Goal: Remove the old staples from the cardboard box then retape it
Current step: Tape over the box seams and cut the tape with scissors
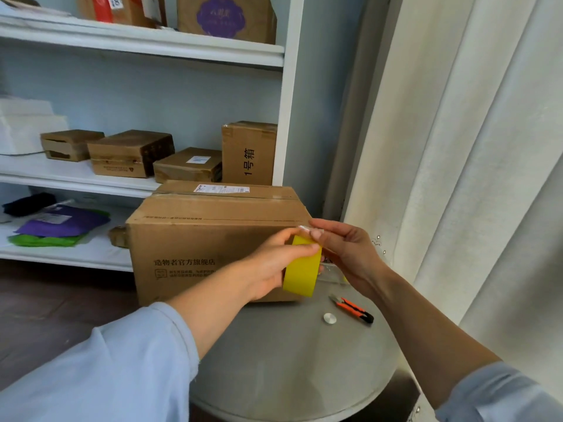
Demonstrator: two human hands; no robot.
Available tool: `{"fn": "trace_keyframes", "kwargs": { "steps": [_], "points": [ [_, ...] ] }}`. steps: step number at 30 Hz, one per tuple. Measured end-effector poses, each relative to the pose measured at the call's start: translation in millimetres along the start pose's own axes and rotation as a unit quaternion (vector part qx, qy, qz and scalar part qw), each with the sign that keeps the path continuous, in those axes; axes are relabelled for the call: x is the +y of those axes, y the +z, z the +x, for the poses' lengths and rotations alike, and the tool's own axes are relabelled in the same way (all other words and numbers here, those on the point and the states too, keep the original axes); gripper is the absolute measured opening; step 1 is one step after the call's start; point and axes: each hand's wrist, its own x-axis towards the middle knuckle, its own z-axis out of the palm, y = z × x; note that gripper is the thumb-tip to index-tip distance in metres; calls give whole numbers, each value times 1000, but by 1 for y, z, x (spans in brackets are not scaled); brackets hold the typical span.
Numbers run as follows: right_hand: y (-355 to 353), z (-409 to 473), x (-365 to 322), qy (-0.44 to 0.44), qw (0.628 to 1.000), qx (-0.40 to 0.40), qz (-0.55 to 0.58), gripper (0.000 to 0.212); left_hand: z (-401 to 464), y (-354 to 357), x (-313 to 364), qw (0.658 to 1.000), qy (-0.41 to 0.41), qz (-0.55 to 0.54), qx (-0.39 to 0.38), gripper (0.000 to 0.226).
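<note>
A large brown cardboard box point(195, 239) with printed text stands on a round grey table point(289, 360), its top flaps closed under old clear tape. In front of the box's right corner, my left hand point(274, 266) grips a yellow roll of tape point(301, 269). My right hand point(344, 245) pinches the clear free end of the tape between thumb and fingers, just above the roll near the box's top right edge. An orange and black utility knife point(352, 309) lies on the table to the right of the box.
A small round metal disc point(330, 318) sits on the table near the knife. White shelves point(152, 50) behind hold several smaller cardboard boxes point(131, 153) and purple and green cloths point(58, 226). A white curtain point(472, 147) hangs at the right.
</note>
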Motion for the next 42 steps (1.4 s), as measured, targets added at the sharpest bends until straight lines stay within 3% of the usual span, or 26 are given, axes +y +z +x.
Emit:
{"fn": "trace_keyframes", "kwargs": {
  "steps": [3, 4, 7, 11, 13, 14, 16, 18, 19, 21, 23, 26, 29, 32, 34, 36, 42],
  "points": [
    [8, -1, -5, -55, 983, 13, -175, 30, -7, -2, 8, 999, 4, 27, 27, 36],
    [11, -2, -6, -85, 961, 20, -261, 34, -8, -2, 9, 998, 2, 39, 38, 36],
    [18, -6, -7, -185, 851, 78, -486, 40, -9, -2, 13, 993, 13, 87, 79, 37],
    [27, -10, -9, -228, 773, 157, -571, 55, -12, 6, 21, 984, 59, 124, 111, 39],
    [26, -8, -10, -211, 753, 180, -596, 74, -12, 6, 20, 979, 75, 139, 129, 35],
    [24, -5, -13, -172, 764, 189, -592, 87, -12, 4, 19, 978, 74, 141, 136, 31],
    [20, 1, -19, -84, 829, 159, -529, 99, -14, 0, 16, 979, 66, 128, 143, 24],
    [18, 5, -18, -51, 912, 82, -398, 86, -15, -3, 13, 981, 67, 118, 142, 25],
    [18, 6, -15, -56, 935, 40, -348, 71, -15, -3, 12, 980, 73, 119, 139, 26],
    [23, 6, -10, -80, 953, 3, -292, 38, -13, -3, 12, 979, 83, 129, 135, 24],
    [27, 8, -8, -86, 964, 41, -250, 38, -14, -3, 14, 981, 78, 123, 129, 24],
    [25, 18, -8, -28, 961, 52, -271, 41, -16, -8, 18, 985, 61, 98, 125, 27],
    [20, 25, 1, 2, 899, 4, -439, 37, -17, -14, 21, 987, 48, 78, 136, 23],
    [21, 18, 9, -42, 838, 48, -542, 40, -15, -17, 20, 987, 36, 57, 142, 14],
    [20, 6, 9, -73, 819, 68, -565, 43, -14, -18, 18, 989, 28, 42, 140, 13],
    [19, 0, 4, -87, 820, 68, -561, 44, -11, -18, 15, 989, 26, 46, 136, 15],
    [19, 5, -18, -47, 883, 62, -462, 38, -7, -9, 7, 981, 13, 121, 148, 14]
  ]
}}
